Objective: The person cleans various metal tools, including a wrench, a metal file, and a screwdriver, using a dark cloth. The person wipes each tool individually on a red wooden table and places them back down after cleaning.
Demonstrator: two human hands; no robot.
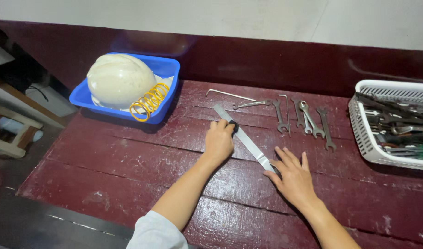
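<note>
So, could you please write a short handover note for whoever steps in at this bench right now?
Left hand: fingers resting on the upper half of the long flat metal file.
Right hand: flat on the file's lower end.
The file lies diagonally on the dark red bench.
Wrenches lie in a row behind it; more tools sit in the white basket.
Blue tub with helmet: untouched.

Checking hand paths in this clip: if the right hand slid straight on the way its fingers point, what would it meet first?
The right hand points up and slightly left along the table. Past the flat metal file under its fingertips, it would probably first reach the row of wrenches; depth is uncertain.
</note>
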